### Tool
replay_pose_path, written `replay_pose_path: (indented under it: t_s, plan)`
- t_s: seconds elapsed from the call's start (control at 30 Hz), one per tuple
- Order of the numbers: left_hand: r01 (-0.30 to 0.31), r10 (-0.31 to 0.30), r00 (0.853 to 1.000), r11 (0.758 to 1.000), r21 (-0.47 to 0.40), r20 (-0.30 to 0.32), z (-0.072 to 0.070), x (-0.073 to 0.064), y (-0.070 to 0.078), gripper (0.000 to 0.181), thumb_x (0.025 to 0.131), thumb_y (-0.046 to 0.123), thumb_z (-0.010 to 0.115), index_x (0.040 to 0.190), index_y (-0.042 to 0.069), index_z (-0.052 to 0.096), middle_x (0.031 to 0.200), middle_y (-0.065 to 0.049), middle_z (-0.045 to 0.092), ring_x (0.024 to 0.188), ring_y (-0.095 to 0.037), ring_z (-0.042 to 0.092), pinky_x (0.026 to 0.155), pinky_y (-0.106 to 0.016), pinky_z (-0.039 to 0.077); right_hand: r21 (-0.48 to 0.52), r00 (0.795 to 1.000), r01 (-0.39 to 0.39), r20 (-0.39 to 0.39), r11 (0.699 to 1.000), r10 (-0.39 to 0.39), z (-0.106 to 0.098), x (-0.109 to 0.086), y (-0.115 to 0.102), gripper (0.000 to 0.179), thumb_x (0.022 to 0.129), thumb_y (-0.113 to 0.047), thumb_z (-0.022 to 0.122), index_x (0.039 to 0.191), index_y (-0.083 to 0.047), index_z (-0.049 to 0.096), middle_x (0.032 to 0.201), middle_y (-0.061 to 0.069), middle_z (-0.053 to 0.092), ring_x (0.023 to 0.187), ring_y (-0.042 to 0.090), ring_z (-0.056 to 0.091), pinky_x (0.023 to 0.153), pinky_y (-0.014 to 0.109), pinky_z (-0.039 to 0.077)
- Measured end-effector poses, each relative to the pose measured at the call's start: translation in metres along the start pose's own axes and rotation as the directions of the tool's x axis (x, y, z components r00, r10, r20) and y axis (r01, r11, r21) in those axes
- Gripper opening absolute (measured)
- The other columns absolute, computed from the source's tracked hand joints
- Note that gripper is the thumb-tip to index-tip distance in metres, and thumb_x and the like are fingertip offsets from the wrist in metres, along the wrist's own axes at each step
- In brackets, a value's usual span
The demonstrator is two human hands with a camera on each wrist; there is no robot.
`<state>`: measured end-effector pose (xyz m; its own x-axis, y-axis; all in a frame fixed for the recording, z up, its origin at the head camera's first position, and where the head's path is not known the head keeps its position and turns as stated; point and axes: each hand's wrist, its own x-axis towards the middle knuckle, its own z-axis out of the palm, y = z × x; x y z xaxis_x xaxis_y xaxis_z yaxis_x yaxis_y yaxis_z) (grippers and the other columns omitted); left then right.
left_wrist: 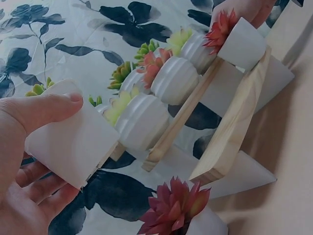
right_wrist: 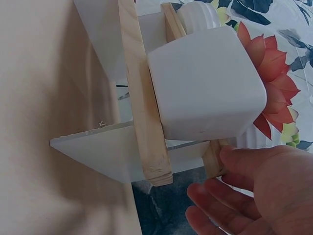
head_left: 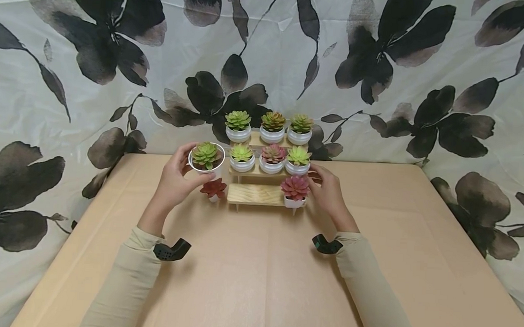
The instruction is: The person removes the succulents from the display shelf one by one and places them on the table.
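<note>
My left hand [head_left: 179,176] grips a white pot holding a green succulent [head_left: 206,155], thumb on its near side and fingers around the far side. This pot is beside the left end of a three-tier wooden plant stand [head_left: 256,195]. My right hand [head_left: 329,189] is at the stand's right end, where thumb and fingertips pinch the end of the middle shelf [right_wrist: 213,159]. A pink-red succulent in a square white pot [right_wrist: 208,85] sits on the right of the bottom shelf. Below the held pot, a dark red succulent [head_left: 214,188] in a small white pot stands on the table.
Three round white pots with succulents line the top shelf [head_left: 255,139], and three more stand on the middle one. The stand has white side panels [right_wrist: 98,147]. Behind the tan table [head_left: 256,267] hangs a floral cloth [head_left: 285,51].
</note>
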<state>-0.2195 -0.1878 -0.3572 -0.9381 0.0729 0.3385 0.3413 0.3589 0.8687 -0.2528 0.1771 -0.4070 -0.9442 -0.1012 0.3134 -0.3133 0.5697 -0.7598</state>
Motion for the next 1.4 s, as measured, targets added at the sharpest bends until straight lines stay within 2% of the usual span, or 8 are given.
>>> replay_pose_path:
  t_s: [0.17,0.33,0.57,0.73,0.93,1.23,1.4]
  plan:
    - [0.019,-0.019,1.0,1.0,0.001,-0.008,-0.003,0.0,0.0,0.077,0.078,0.012,0.081,0.142,0.012,0.039,0.142,-0.008,0.05,0.13,-0.021,0.049,0.109,-0.03,0.046,-0.003,1.0,0.0,0.004,1.0,0.0,0.0,0.002,0.0,0.039,0.094,-0.004,0.06,0.133,0.0,0.054,0.131,0.022,0.058,0.114,0.038,0.061,0.099,0.049,0.053]
    - [0.031,-0.031,0.999,1.0,0.003,-0.02,-0.005,0.002,-0.007,0.077,0.077,0.014,0.082,0.141,0.014,0.04,0.142,-0.005,0.051,0.13,-0.019,0.05,0.107,-0.025,0.046,0.008,1.0,0.001,0.011,1.0,-0.001,0.001,0.004,0.0,0.039,0.094,-0.005,0.06,0.132,0.001,0.054,0.13,0.023,0.058,0.114,0.042,0.06,0.099,0.05,0.053]
    - [0.031,-0.032,0.999,0.999,-0.009,-0.03,-0.009,0.006,-0.012,0.077,0.077,0.012,0.081,0.142,0.014,0.039,0.142,-0.006,0.05,0.129,-0.02,0.051,0.107,-0.03,0.046,0.004,1.0,-0.007,0.016,1.0,0.007,0.0,0.007,0.003,0.041,0.095,-0.004,0.058,0.134,0.001,0.052,0.131,0.024,0.057,0.115,0.043,0.059,0.1,0.052,0.052]
    - [0.036,-0.037,0.998,0.999,-0.013,-0.048,-0.012,0.007,-0.013,0.077,0.077,0.012,0.081,0.142,0.014,0.04,0.141,-0.006,0.051,0.128,-0.017,0.052,0.105,-0.022,0.046,0.012,1.0,-0.009,0.018,1.0,0.009,-0.001,0.006,0.002,0.041,0.094,-0.003,0.059,0.134,0.001,0.052,0.131,0.024,0.057,0.115,0.042,0.06,0.1,0.05,0.052]
    - [0.031,-0.033,0.995,0.999,-0.021,-0.089,-0.016,0.007,-0.018,0.077,0.077,0.01,0.081,0.142,0.014,0.04,0.139,-0.006,0.052,0.118,-0.006,0.055,0.097,-0.013,0.046,0.011,1.0,-0.009,0.015,1.0,0.009,-0.001,0.005,0.002,0.041,0.094,-0.003,0.059,0.134,0.001,0.052,0.13,0.023,0.058,0.115,0.042,0.06,0.1,0.05,0.052]
    - [0.075,-0.081,0.989,0.996,-0.052,-0.127,-0.02,0.006,-0.026,0.077,0.077,0.01,0.081,0.142,0.017,0.04,0.139,-0.005,0.051,0.114,-0.001,0.054,0.094,-0.013,0.046,0.034,1.0,0.018,0.004,0.999,-0.018,-0.001,0.003,0.003,0.037,0.093,0.0,0.058,0.13,0.004,0.055,0.127,0.026,0.059,0.112,0.043,0.061,0.098,0.05,0.054]
    - [0.072,-0.077,0.988,0.996,-0.044,-0.133,-0.02,0.008,-0.032,0.078,0.077,0.009,0.081,0.142,0.016,0.04,0.14,-0.006,0.052,0.113,-0.001,0.054,0.094,-0.016,0.046,0.019,1.0,0.014,0.005,1.0,-0.014,-0.001,0.001,0.002,0.037,0.094,-0.002,0.059,0.131,0.002,0.055,0.128,0.024,0.059,0.113,0.041,0.062,0.098,0.047,0.054]
